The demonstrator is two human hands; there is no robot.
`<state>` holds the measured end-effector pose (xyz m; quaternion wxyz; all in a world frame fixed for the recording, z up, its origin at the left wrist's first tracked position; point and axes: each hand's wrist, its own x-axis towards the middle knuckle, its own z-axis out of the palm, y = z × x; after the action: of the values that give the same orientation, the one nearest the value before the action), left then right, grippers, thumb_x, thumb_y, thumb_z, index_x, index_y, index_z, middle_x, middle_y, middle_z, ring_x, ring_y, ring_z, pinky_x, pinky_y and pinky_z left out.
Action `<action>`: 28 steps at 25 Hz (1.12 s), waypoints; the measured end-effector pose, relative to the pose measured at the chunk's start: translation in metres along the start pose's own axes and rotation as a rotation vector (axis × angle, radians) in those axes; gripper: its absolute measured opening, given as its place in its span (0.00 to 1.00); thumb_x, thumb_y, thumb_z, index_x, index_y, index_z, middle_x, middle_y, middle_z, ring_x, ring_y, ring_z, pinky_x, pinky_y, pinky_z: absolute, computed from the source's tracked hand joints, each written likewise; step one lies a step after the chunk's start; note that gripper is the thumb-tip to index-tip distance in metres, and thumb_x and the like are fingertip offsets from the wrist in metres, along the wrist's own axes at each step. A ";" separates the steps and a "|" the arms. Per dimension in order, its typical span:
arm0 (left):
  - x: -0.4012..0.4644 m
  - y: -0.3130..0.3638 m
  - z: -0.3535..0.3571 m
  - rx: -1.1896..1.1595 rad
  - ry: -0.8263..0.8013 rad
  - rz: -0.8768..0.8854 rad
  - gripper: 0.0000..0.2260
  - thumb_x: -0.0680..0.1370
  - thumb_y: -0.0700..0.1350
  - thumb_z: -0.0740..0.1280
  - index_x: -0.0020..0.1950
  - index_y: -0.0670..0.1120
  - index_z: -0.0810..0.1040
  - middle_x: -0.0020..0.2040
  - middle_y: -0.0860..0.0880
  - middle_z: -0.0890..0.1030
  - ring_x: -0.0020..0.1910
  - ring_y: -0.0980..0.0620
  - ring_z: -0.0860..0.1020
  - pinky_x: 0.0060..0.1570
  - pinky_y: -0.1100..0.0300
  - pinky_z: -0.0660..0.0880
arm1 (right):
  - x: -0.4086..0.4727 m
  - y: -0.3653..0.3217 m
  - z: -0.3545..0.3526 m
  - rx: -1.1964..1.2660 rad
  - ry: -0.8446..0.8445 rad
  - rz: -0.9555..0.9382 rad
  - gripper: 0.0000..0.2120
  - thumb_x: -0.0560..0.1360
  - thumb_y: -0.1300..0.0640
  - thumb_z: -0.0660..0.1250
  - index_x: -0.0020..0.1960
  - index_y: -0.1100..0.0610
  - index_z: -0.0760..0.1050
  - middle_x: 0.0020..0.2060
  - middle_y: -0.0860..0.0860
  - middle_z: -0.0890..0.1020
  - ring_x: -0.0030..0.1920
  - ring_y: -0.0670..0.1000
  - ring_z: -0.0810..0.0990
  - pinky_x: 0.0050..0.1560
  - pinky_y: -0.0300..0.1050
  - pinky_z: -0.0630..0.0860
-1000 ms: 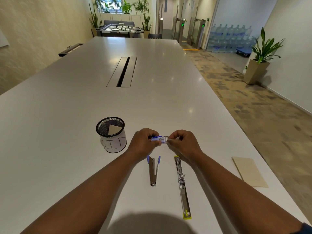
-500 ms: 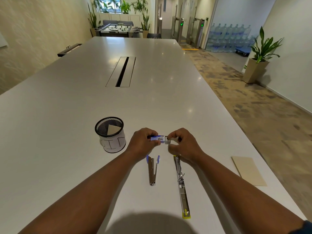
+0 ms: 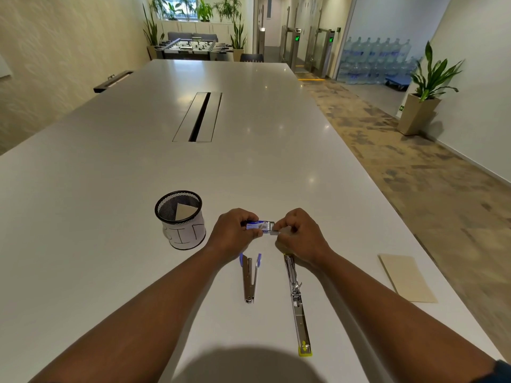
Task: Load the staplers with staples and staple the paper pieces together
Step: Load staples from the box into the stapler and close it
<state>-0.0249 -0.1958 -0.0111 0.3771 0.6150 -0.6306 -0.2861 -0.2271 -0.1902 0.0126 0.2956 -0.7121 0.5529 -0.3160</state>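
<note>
Two staplers lie on the tabletop (image 3: 83, 217) nearest you, both with their long axes running away from the near edge. The yellow-tipped stapler (image 3: 298, 305) is swung fully open into one long strip, its yellow end toward the near edge and its far end tucked under your right wrist. The blue-handled stapler (image 3: 250, 279) sits just left of it, shorter, its two blue ends splayed away from you.

Beyond them, your left hand (image 3: 235, 233) has its fingers curled around the blue staple box (image 3: 258, 225), holding it with its long axis left to right and its open end facing your right hand (image 3: 300, 239). The fingers of that hand are pinched on a grey staple strip (image 3: 275, 231) sticking out of the box's end. The strip comes out sideways, to your right, so I judge the pull should go straight along the box's length, with the left hand only bracing.

Once the strip is free, the open stapler is the nearer target: it lies directly below your right hand, but its channel runs toward and away from you, so the strip must turn a quarter before it drops in. No staples show in either stapler from here.

Near the right edge, well apart from your hands, lies the tan paper (image 3: 406, 277), flat and unstapled. To the left of your left hand stands a mesh cup (image 3: 181, 219) with a tan piece inside. Farther up the middle is a cable slot (image 3: 199, 117).
</note>
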 end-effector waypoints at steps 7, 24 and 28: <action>-0.001 0.001 -0.001 0.004 -0.006 -0.001 0.16 0.70 0.45 0.79 0.56 0.50 0.84 0.47 0.59 0.81 0.46 0.62 0.80 0.42 0.73 0.73 | 0.001 0.006 0.008 0.159 0.137 0.053 0.10 0.65 0.60 0.63 0.38 0.47 0.79 0.41 0.47 0.80 0.40 0.52 0.79 0.39 0.50 0.79; -0.001 0.003 -0.002 0.035 -0.003 0.022 0.15 0.71 0.46 0.79 0.56 0.50 0.84 0.44 0.63 0.79 0.44 0.64 0.79 0.39 0.76 0.71 | 0.014 0.002 0.014 -0.187 0.048 0.077 0.10 0.73 0.52 0.67 0.53 0.47 0.82 0.36 0.39 0.81 0.41 0.44 0.77 0.58 0.57 0.75; -0.002 0.003 -0.002 0.041 -0.004 0.043 0.13 0.71 0.46 0.78 0.55 0.50 0.84 0.43 0.63 0.79 0.44 0.63 0.79 0.41 0.70 0.73 | 0.012 0.005 0.017 -0.123 0.076 0.077 0.17 0.71 0.45 0.60 0.56 0.44 0.81 0.39 0.34 0.80 0.43 0.41 0.78 0.62 0.57 0.74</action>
<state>-0.0250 -0.1933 -0.0074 0.3693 0.6085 -0.6500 -0.2660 -0.2149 -0.2018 0.0000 0.2420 -0.6947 0.6089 -0.2968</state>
